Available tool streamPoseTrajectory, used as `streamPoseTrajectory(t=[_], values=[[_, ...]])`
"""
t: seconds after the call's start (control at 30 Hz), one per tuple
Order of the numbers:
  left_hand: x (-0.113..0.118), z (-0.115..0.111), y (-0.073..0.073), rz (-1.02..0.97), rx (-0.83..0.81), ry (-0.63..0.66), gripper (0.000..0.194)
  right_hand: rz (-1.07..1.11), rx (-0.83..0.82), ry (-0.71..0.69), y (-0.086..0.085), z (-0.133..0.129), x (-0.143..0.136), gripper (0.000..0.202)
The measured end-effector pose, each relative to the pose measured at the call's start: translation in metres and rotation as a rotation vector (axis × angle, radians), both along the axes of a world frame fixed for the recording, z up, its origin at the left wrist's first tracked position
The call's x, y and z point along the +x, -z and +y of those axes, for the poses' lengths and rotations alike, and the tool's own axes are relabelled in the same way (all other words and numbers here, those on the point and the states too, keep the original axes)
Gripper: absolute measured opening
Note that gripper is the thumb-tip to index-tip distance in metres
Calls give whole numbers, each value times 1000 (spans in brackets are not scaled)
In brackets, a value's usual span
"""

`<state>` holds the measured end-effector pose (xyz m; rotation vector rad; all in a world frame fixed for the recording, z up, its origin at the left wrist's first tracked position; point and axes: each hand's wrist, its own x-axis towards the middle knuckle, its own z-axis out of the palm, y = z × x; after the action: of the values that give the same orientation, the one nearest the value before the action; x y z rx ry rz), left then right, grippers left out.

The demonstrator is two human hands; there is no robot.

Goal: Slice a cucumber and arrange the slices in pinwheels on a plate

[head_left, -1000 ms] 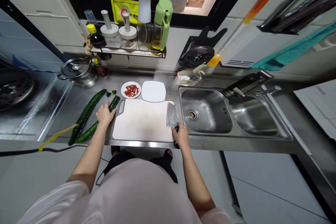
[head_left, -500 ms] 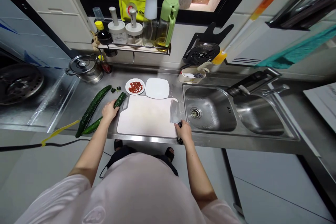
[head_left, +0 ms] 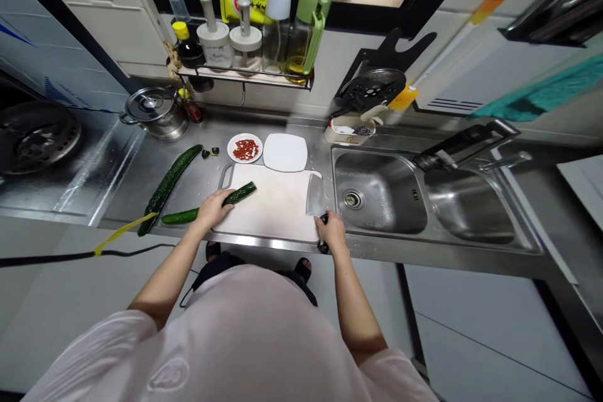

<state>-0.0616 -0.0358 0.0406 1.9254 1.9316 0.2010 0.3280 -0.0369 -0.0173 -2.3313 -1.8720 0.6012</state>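
My left hand [head_left: 213, 208] is closed around the middle of a cucumber [head_left: 242, 191]. One end of it reaches over the white cutting board [head_left: 273, 204], and the other extends left past the board's edge. My right hand [head_left: 333, 229] grips the black handle of a cleaver [head_left: 315, 193], whose broad blade lies along the right side of the board. A second cucumber [head_left: 170, 181] rests on the steel counter to the left. Two small cut cucumber ends [head_left: 215, 151] sit near its upper tip.
Behind the board stand a plate of chopped red pieces [head_left: 245, 149] and a white square plate [head_left: 285, 152]. A lidded pot [head_left: 155, 114] is at the back left. On the right is a double sink [head_left: 379, 195]; a condiment shelf [head_left: 249, 75] hangs above. A cable [head_left: 117, 254] crosses the lower left.
My left hand has moved right with the cucumber, bringing its end from beside the board to over it. My right hand stays on the cleaver handle. The camera view has shifted slightly.
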Motion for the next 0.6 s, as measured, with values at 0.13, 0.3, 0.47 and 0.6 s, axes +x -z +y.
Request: streamPoseTrajectory(t=[0.13,0.3,0.47,0.6], values=[[5,-3,3,16,-48,34,51,3,27,37,-4,2,1,45],[3,-4,4,14,-76,63,53,70,31,64,-17,6,-1,32],[2,0,5,25,-135,141,52,147,17,4,-27,5,-9,25],[4,3,5,57,-132,158,52,161,-32,-42,-40,2,-24,29]])
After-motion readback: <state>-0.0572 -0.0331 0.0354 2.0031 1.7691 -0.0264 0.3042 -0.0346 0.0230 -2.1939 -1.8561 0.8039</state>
